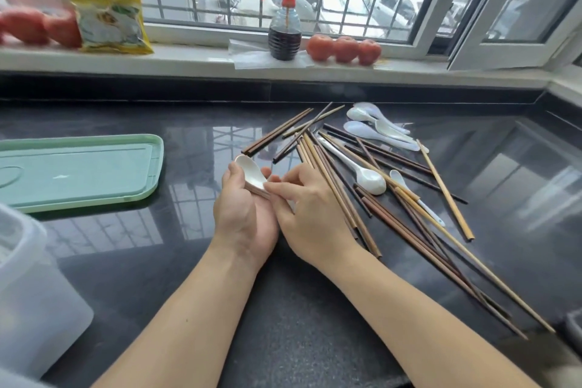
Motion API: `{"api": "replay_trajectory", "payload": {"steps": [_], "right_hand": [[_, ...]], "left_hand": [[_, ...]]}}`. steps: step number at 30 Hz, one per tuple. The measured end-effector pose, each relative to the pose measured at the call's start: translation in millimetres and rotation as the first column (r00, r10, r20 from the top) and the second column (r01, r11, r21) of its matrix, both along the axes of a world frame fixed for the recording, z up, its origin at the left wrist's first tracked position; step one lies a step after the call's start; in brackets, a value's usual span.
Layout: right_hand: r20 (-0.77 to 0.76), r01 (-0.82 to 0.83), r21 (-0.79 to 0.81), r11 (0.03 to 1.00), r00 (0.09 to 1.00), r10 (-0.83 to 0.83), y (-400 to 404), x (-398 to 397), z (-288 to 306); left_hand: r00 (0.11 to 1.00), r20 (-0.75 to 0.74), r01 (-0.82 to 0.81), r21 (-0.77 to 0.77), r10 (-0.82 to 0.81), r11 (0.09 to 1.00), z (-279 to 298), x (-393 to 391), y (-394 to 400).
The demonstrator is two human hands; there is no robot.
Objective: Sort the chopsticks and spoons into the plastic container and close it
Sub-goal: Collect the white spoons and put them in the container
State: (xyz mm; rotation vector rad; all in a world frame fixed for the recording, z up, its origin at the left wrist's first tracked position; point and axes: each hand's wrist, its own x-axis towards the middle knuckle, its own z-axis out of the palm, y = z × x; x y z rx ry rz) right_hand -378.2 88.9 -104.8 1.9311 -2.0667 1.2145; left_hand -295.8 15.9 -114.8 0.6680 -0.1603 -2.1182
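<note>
Up front, left hand (244, 211) grips white spoon (250, 174), bowl pointing away; right hand (310, 214) pinches its handle.

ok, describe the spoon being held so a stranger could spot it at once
On the dark countertop, left of the chopstick pile, find the left hand. The white spoon lies in its palm, bowl pointing away; it is the only spoon off the counter.

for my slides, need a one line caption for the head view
Left hand cradles a white ceramic spoon as right hand reaches beside scattered wooden chopsticks on dark countertop.
</note>
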Motion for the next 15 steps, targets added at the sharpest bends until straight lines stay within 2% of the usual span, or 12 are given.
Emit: {"api": "replay_trajectory", "payload": {"steps": [2, 5, 8, 11, 13, 15], "right_hand": [[0.057, -0.018, 0.021, 1.0, 0.998, 0.017, 1.6, -10.8, 11.5], [0.085, 0.207, -0.014, 0.978, 0.975, -0.205, -14.4, -64.5, 37.9], [-0.089, 0.433, 0.172, 0.885, 0.901, -0.424, -42.3, -150.3, 55.2], [-0.369, 0.635, 0.307, 0.709, 0.766, -0.526, -50.1, -224.4, 52.1], [-0.447, 0.697, 0.347, 0.627, 0.711, -0.542, -48.4, -254.9, 46.3], [-0.459, 0.715, 0.401, 0.573, 0.698, -0.55, -48.5, -270.4, 39.5]], "left_hand": [[1.0, 0.006, -0.019, -0.038, 0.019, 0.999, -1.6, -1.9, -3.1], [0.998, -0.011, -0.058, -0.104, 0.057, 0.993, 2.7, -5.6, -2.7], [1.0, -0.018, 0.014, -0.153, -0.017, 0.988, 8.7, -7.8, 4.6], [0.991, 0.053, 0.135, -0.269, -0.125, 0.954, 9.7, -11.7, 8.6], [0.979, 0.156, 0.176, -0.331, -0.13, 0.927, 9.2, -16.3, 10.3], [0.968, 0.219, 0.2, -0.36, -0.126, 0.911, 10.0, -19.7, 9.8]]}}
